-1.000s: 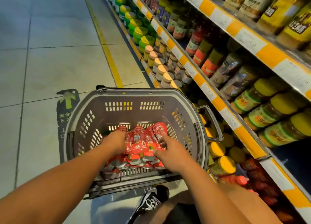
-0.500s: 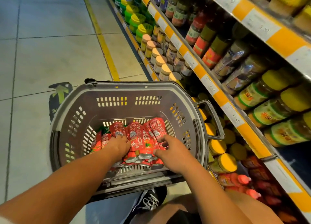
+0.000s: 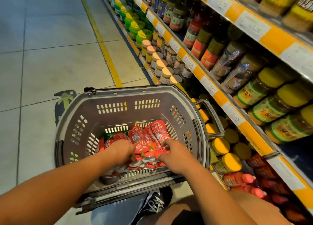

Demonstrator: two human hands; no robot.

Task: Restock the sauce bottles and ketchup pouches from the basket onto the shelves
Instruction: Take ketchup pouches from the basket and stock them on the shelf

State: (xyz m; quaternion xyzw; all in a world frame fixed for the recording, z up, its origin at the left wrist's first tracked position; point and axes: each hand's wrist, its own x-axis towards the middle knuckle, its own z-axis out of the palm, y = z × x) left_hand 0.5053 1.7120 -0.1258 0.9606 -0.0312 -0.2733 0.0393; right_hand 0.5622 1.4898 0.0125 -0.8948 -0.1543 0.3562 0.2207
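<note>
Ketchup pouches (image 3: 144, 140) lie heaped in the near half of the grey basket (image 3: 108, 96), and compared with a second ago both hands have closed in on the middle bunch. The left hand (image 3: 121, 151) curls over the left pouches, though I cannot tell if it grips; the right hand (image 3: 176, 154) pinches the bunch's right edge. A lift toward the shelves (image 3: 208, 87) at right looks imminent.

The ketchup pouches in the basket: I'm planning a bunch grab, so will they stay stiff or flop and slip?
The ketchup pouches look soft-sided and lean unevenly, so they will probably flop. Their glossy film may slide between the hands, left and right. The grey caps likely offer firmer grips.
</note>
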